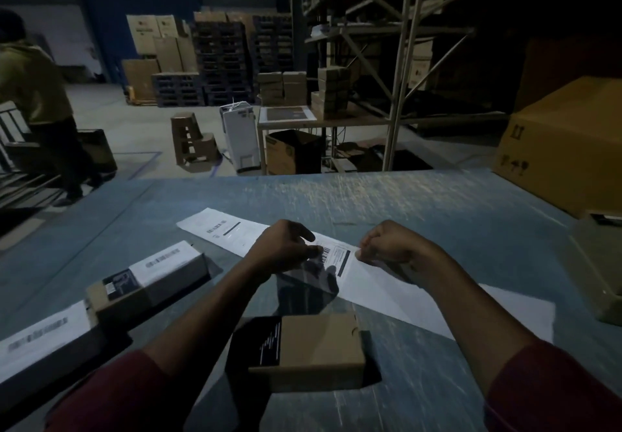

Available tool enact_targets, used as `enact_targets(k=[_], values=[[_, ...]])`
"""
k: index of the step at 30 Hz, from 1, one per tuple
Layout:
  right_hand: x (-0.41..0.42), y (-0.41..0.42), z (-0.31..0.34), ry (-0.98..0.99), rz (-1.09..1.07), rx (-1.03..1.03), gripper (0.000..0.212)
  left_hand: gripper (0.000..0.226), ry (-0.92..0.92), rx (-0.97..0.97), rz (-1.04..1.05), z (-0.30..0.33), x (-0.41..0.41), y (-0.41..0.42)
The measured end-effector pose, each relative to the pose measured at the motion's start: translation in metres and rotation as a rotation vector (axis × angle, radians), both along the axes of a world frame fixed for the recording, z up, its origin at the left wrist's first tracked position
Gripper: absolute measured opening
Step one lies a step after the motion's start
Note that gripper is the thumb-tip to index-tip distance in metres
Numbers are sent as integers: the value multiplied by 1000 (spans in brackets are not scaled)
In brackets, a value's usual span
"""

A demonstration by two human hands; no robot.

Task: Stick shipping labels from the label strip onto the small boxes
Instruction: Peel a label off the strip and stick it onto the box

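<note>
Two labelled boxes [148, 276] lie at the left of the grey surface [437, 216], and one unlabelled small box [319, 347] stands near the person. Beyond it the label strip [387, 287] runs diagonally. The left hand [282, 249] pinches a label with curled fingers, and the right hand [387, 246] pinches the strip's edge.

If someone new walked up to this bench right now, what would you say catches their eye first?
Most likely the white label strip lying diagonally across the table, with the left hand and right hand both pinching a label at its middle. Just nearer sits an unlabelled small box, while two labelled boxes lie at the left. A big carton looms at the far right.
</note>
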State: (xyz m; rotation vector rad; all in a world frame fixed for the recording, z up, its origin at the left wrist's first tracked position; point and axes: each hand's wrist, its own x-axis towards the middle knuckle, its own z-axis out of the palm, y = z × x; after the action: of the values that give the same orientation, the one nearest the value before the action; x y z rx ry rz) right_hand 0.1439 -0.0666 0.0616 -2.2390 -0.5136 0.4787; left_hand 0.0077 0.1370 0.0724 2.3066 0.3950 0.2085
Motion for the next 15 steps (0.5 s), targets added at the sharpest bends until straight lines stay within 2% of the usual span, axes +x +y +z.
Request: enact_targets(k=[3,5,7,11,15], values=[[0,-8,10,216,-80,365,17,48,-56,117,-10,12,18,-13],[1,-12,14,256,-76,511,13,57,-62,174,-27,17,30,-25],[-1,-15,16,263,-30,559,11,62,-77,217,-34,17,40,-34],[-2,-21,9,294,-2,645,19,56,-174,182,18,13,44,-41],[-3,-18,6,312,-26,622,11,46,-278,212,4,11,37,-46]])
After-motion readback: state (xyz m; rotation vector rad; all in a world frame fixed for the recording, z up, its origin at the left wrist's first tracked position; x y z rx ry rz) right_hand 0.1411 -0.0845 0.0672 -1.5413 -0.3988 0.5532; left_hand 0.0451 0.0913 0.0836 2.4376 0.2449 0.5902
